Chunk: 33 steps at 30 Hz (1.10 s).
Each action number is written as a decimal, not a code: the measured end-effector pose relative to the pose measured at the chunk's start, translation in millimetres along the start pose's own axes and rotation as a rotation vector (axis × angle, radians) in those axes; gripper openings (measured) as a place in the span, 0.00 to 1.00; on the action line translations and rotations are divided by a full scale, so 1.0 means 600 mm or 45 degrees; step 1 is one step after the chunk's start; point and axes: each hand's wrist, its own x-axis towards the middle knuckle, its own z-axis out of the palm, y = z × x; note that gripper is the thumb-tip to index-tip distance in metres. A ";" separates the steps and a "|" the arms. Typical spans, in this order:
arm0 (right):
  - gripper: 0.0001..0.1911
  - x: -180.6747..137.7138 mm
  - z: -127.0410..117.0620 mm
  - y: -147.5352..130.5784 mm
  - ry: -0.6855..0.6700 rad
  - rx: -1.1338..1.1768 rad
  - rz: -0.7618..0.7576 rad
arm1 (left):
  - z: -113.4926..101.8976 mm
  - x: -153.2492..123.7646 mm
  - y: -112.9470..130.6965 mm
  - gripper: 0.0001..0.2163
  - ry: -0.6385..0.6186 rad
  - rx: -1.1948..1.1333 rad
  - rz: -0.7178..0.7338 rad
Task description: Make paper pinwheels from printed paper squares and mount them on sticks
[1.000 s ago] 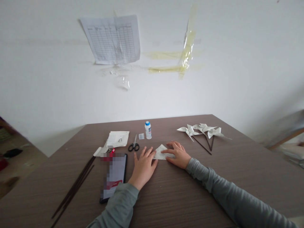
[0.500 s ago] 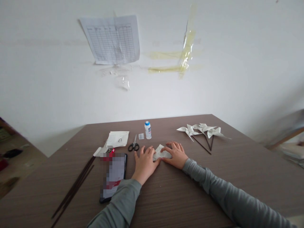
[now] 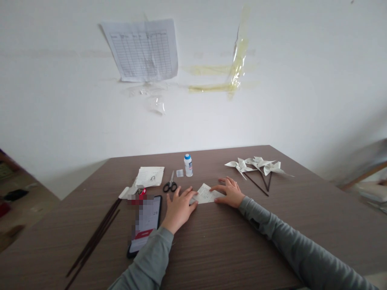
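Landmark: upright white plastic bottle w/ blue cap (image 3: 188, 168). Small white paper triangle w/ dark lines of writing (image 3: 205, 195) lies flat on dark brown wood-grain table (image 3: 205, 257), on near side of bottle & a bit R of it, btw the 2 hands. Its long axis (base edge) runs approx. L–R, across the person's front; apex points away, to bottle's side.

Bare L hand (image 3: 180, 207): near side of bottle, slightly L; palm down, fingers spread, fingertips at paper's L end, so paper is to its R. Bare R hand (image 3: 229, 193): near side of bottle, off to R; fingers apart & bent, index tip at paper's R slope, thumb by R corner, so paper is to its L. Neither's clearly nearer: both reach it from opp. ends. Can't tell how hard they press.

Black-handled metal scissors (image 3: 170, 186): L of bottle. 3 white paper pinwheels (image 3: 259, 163): well R of bottle.
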 end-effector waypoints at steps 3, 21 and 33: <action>0.36 -0.001 -0.009 0.009 -0.031 0.003 0.064 | -0.002 -0.001 -0.013 0.29 -0.025 0.006 0.007; 0.36 0.015 -0.038 0.087 -0.169 0.041 -0.119 | -0.004 0.007 -0.038 0.30 -0.096 -0.048 0.020; 0.39 0.029 -0.021 0.102 -0.070 0.023 -0.107 | 0.002 0.005 -0.040 0.30 -0.031 -0.052 0.032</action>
